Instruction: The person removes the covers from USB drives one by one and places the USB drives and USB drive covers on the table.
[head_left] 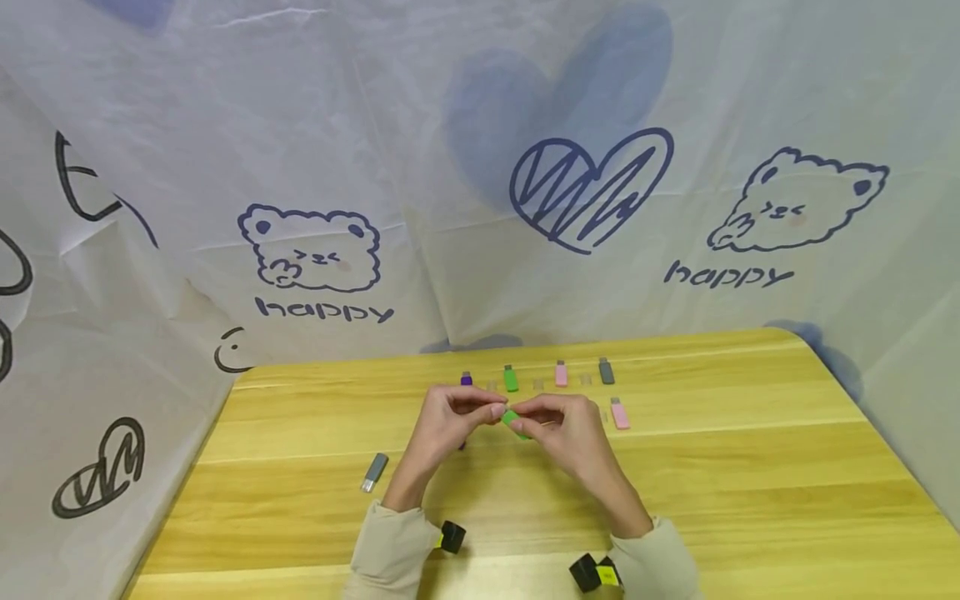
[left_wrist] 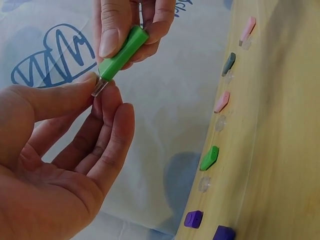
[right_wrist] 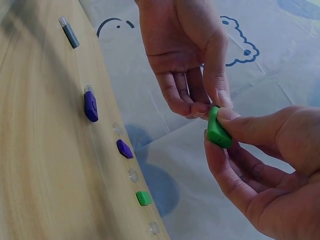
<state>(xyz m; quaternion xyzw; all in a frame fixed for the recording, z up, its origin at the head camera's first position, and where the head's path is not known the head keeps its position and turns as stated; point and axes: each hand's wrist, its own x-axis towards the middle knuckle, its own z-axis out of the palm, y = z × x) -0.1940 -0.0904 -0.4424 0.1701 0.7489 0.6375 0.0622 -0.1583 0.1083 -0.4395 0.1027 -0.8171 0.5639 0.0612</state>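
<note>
Over the table, a green USB stick [left_wrist: 122, 52] is held between both hands. My right hand [head_left: 573, 429] pinches its green body between thumb and fingers. At the plug end, my left hand [head_left: 442, 425] pinches the clear cap [left_wrist: 100, 88] with thumb and forefinger, its other fingers loosely bent. The cap sits over the plug end in the left wrist view. Beneath the left hand lies a purple USB stick with a clear cap [right_wrist: 91, 105], mostly hidden in the head view. To the left of that hand is a grey capped USB stick [head_left: 375, 472].
Along the back of the wooden table [head_left: 750, 467] lie uncapped purple [head_left: 467, 379], green [head_left: 511, 378], pink [head_left: 561, 373] and grey [head_left: 606, 371] USB sticks, with clear caps [head_left: 537, 384] between them. Another pink stick [head_left: 619, 414] lies right of the right hand. A printed cloth [head_left: 450, 275] hangs behind.
</note>
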